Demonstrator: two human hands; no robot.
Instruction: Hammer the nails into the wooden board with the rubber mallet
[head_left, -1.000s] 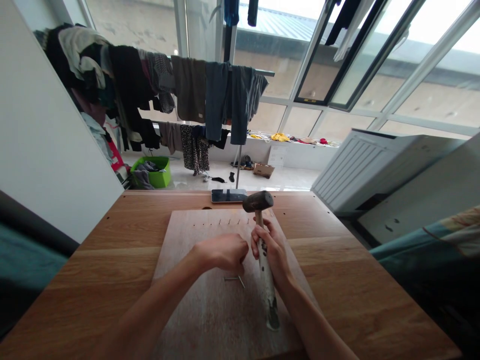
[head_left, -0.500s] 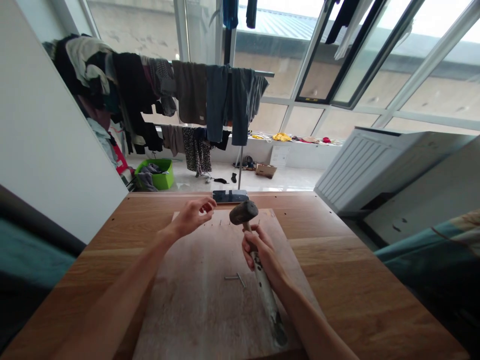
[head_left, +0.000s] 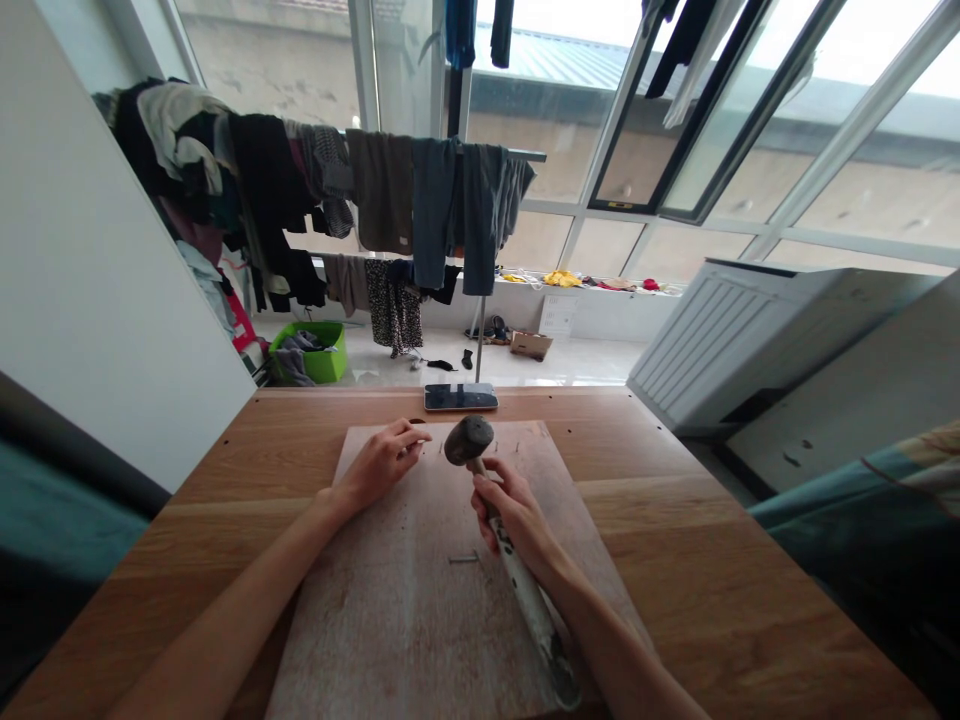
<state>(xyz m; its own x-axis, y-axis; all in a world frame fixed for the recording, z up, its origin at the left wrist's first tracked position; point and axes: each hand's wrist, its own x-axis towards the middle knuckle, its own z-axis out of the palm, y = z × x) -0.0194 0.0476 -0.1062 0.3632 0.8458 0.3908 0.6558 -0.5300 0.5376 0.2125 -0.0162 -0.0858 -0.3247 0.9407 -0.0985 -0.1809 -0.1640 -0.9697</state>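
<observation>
A worn wooden board [head_left: 420,620] lies on a wooden table [head_left: 225,500]. My right hand [head_left: 514,515] grips the pale handle of a hammer [head_left: 469,440], whose dark head hangs just above the board's far part. My left hand [head_left: 382,462] rests near the board's far left edge, its fingers pinched together on something too small to make out, close to the hammer head. One loose nail [head_left: 463,558] lies on the board near my right wrist.
A phone [head_left: 460,397] lies flat at the table's far edge. Beyond it a rack of hanging clothes [head_left: 420,210], a green basket [head_left: 311,350] on the floor, and a white appliance [head_left: 750,330] to the right.
My left hand left the loose nails near the board's middle and moved to the far left part of the board. The hammer head swung left and lower. Fewer loose nails lie on the board.
</observation>
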